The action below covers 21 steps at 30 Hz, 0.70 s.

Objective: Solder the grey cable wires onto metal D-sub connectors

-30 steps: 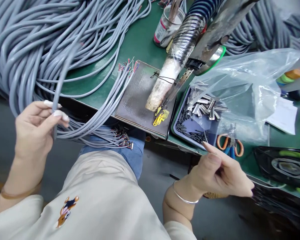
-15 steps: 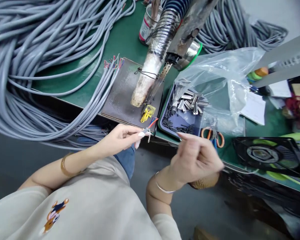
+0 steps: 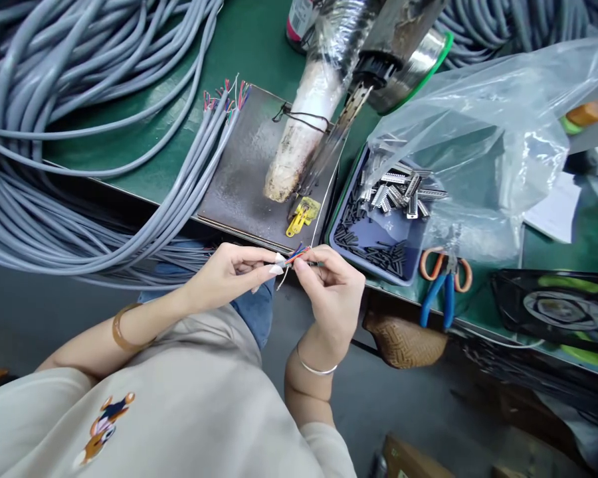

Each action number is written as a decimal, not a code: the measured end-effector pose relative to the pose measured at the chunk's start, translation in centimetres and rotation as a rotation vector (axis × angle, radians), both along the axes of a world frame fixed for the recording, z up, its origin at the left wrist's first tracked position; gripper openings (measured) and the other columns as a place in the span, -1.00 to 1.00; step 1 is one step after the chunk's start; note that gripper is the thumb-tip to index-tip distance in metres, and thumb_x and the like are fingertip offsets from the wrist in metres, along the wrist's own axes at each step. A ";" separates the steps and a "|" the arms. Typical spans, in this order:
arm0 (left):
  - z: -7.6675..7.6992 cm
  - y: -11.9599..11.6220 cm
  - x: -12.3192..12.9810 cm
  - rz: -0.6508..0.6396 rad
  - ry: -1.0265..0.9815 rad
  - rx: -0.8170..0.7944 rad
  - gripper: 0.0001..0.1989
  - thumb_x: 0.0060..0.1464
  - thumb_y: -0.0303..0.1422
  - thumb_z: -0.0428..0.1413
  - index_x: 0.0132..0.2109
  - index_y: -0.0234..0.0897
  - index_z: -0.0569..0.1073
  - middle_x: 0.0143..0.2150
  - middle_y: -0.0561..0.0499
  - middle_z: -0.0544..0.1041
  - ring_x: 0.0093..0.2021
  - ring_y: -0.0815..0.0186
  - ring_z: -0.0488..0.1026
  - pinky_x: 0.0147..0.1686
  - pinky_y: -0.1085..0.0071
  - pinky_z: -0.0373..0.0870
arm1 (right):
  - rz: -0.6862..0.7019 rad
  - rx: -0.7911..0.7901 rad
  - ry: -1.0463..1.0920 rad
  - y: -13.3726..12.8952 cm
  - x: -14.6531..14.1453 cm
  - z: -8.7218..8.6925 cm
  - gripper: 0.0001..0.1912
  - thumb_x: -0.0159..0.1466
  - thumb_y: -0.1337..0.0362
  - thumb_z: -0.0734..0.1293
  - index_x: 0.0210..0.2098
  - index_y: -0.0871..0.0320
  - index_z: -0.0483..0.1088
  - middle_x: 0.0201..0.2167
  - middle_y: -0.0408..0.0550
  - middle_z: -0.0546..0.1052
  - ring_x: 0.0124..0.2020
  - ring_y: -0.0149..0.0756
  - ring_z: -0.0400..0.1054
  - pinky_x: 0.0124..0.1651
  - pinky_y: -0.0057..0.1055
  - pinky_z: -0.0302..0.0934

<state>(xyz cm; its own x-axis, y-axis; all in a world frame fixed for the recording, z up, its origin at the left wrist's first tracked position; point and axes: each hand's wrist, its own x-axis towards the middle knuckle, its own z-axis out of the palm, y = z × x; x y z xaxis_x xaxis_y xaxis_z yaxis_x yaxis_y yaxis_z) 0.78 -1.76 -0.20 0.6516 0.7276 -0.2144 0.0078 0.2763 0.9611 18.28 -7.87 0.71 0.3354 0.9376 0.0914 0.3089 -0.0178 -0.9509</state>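
Note:
My left hand point(image 3: 236, 273) pinches the end of a grey cable beside the table's front edge. Thin coloured wires point(image 3: 297, 255) fan out of that end, orange, blue and white among them. My right hand point(image 3: 331, 285) is closed on the wires, its fingertips almost touching those of my left hand. Just beyond my hands lies a dark board point(image 3: 249, 179) with a yellow metal clip-like piece point(image 3: 300, 218) on it. Over the board, a soldering-iron-like tool point(image 3: 331, 133) slants down next to a plastic-wrapped hose point(image 3: 301, 143).
Grey cables point(image 3: 99, 79) heap up at left. A blue tray point(image 3: 369, 249) holds metal connectors point(image 3: 403, 189) and small black tubes, partly under a clear bag point(image 3: 483, 133). Pliers point(image 3: 443, 285), orange-handled scissors point(image 3: 463, 275) and a black fan point(image 3: 558, 309) are at right.
My right hand has moved left from near the tray to the wires and closed on them. My left hand still holds the cable end. The view has shifted closer to the table.

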 end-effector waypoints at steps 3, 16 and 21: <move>-0.5 0.3 -0.4 -0.013 0.051 0.170 -0.70 0.23 -0.27 0.21 -0.04 -0.40 0.69 -0.46 -0.01 0.59 -0.54 0.43 0.39 -0.54 0.52 0.28 | 0.025 -0.012 -0.031 0.0 0.0 0.2 -0.90 0.23 0.31 0.40 -0.43 0.14 0.51 -0.51 -0.24 0.42 -0.61 -0.56 0.04 -0.51 -0.48 0.00; 0.0 -0.2 0.3 0.180 -0.113 0.012 -0.61 0.23 -0.04 0.23 -0.21 -0.35 0.51 -0.52 0.06 0.52 -0.63 0.50 0.25 -0.62 0.54 0.20 | -0.148 0.307 -0.473 -0.4 -3.2 -1.4 -0.90 0.26 0.41 0.43 -0.32 0.07 0.50 -0.46 -0.24 0.50 -0.63 -0.55 0.07 -0.55 -0.48 0.03; 0.3 0.8 -0.2 0.096 -0.152 -0.122 -0.54 0.16 0.01 0.29 -0.24 -0.38 0.50 -0.53 0.07 0.48 -0.66 0.55 0.17 -0.68 0.57 0.07 | -0.117 0.332 -0.554 -0.7 -3.3 -2.1 -0.81 0.28 0.44 0.43 -0.21 0.00 0.51 -0.43 -0.23 0.56 -0.60 -0.52 0.23 -0.53 -0.48 0.15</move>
